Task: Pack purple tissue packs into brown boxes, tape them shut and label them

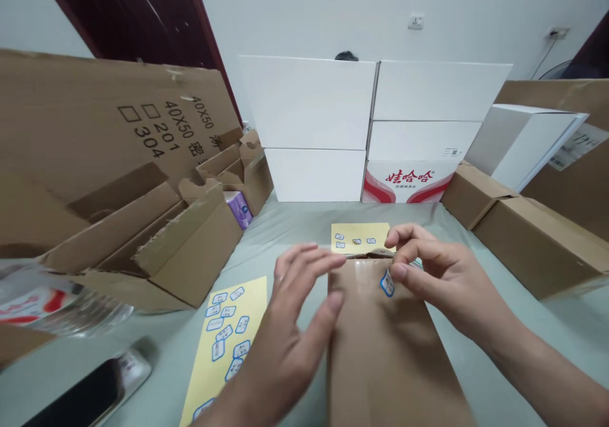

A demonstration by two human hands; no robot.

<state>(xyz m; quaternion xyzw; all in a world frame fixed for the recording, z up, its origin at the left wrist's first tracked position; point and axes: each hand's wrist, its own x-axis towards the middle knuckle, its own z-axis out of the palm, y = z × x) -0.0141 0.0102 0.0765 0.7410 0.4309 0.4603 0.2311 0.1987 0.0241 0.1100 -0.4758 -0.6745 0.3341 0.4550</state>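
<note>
A flat brown paper bag (pixel 385 344) lies on the pale green table in front of me. My left hand (pixel 290 313) rests at its left edge near the top, fingers stretched out and slightly spread, thumb on the paper. My right hand (pixel 438 271) is at the bag's top, pinching a small blue-edged white sticker (pixel 387 282) against the paper with thumb and fingers. Beyond the bag lies a yellow backing sheet (pixel 359 236) with a few stickers. A second yellow sheet (pixel 226 341) with several stickers lies to the left.
Open brown cartons (pixel 185 236) stand at the left, closed ones (pixel 533 236) at the right. White boxes (pixel 314 116) and a red-printed carton (pixel 409 179) are stacked at the back. A phone (pixel 90 392) and a clear plastic bottle (pixel 57 303) lie near left.
</note>
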